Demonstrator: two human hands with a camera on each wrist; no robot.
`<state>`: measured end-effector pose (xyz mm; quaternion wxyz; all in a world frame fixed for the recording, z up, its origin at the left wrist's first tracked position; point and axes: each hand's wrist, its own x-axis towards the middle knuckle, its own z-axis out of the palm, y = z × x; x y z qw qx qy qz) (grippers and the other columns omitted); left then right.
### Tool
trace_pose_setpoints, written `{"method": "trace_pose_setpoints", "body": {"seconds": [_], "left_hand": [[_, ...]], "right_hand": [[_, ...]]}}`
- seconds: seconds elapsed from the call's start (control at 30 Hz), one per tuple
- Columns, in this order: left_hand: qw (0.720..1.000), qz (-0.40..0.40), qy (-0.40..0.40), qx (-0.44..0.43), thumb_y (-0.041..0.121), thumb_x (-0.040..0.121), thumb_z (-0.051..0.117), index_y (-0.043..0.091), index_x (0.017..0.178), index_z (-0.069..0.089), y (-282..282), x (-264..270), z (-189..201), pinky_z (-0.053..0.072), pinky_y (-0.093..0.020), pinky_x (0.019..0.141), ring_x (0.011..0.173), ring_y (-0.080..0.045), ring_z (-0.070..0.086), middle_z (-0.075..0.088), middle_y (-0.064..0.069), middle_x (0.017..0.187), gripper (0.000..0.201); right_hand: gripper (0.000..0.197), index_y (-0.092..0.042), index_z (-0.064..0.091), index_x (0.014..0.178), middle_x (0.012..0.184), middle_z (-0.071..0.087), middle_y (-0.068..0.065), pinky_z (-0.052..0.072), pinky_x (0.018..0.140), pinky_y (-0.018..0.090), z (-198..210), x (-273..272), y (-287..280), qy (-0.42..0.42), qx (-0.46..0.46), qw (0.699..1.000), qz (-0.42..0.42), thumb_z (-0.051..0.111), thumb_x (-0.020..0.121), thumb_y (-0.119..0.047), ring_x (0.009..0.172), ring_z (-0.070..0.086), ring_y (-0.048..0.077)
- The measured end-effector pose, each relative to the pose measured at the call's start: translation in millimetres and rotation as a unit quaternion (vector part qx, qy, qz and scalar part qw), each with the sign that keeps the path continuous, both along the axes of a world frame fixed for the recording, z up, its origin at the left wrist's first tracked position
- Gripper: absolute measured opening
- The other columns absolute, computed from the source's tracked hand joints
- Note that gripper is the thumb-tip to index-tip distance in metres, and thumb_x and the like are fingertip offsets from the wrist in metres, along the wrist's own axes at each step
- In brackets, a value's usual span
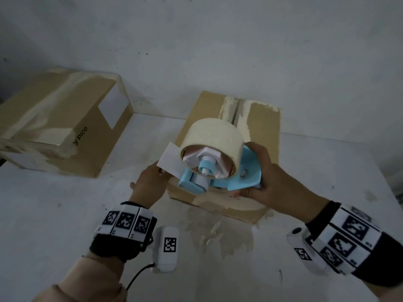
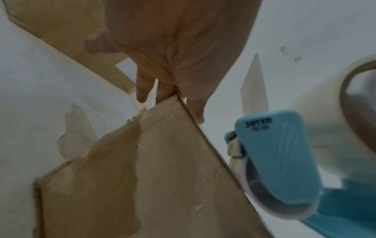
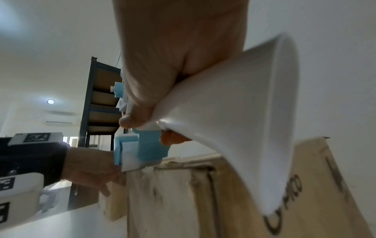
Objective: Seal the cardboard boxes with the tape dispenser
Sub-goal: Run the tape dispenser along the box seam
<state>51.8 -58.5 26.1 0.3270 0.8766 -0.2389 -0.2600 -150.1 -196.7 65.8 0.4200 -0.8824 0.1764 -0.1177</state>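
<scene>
A cardboard box (image 1: 261, 127) with torn tape remnants along its top seam stands mid-table (image 2: 162, 177) (image 3: 183, 201). My right hand (image 1: 261, 168) (image 3: 173, 56) grips the handle of a light-blue tape dispenser (image 1: 239, 177) (image 2: 274, 153) (image 3: 150, 145) carrying a cream tape roll (image 1: 213, 136) (image 3: 244, 112). The dispenser's front sits at the box's near-left top edge. A white strip (image 1: 170, 160) sticks out from the dispenser's front. My left hand (image 1: 150, 182) (image 2: 179, 48) (image 3: 89, 167) lies against the box's near-left corner, fingers fairly straight, thumb over the edge. A second box (image 1: 54, 118) sits at far left.
Both boxes rest on a white table (image 1: 65, 214) against a white wall. Torn tape residue (image 1: 213, 232) marks the table in front of the centre box. The right wrist view shows a dark shelf rack (image 3: 97, 104) beyond the table.
</scene>
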Motion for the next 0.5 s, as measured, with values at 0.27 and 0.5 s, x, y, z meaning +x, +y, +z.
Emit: {"method": "trace_pose_setpoints", "body": {"seconds": [0.27, 0.5], "left_hand": [[0.999, -0.053, -0.006, -0.011, 0.085, 0.058, 0.024, 0.039, 0.117, 0.054, 6, 3, -7, 0.030, -0.058, 0.103, 0.113, -0.026, 0.053, 0.062, 0.004, 0.118, 0.080], [0.997, -0.050, -0.036, 0.050, 0.081, 0.070, 0.025, 0.036, 0.130, 0.046, 7, 2, 0, 0.022, -0.059, 0.107, 0.122, -0.029, 0.047, 0.056, 0.000, 0.131, 0.077]], "right_hand": [[0.076, -0.076, 0.015, 0.109, 0.103, 0.053, -0.015, 0.052, 0.074, 0.018, 5, -65, -24, -0.031, 0.019, 0.998, -0.052, 0.063, 0.050, -0.081, 0.093, 0.059, -0.008], [0.076, -0.074, 0.022, 0.107, 0.108, 0.048, -0.045, 0.049, 0.071, 0.007, 2, -93, -25, -0.049, 0.038, 0.996, -0.059, 0.066, 0.046, -0.080, 0.091, 0.057, -0.014]]}}
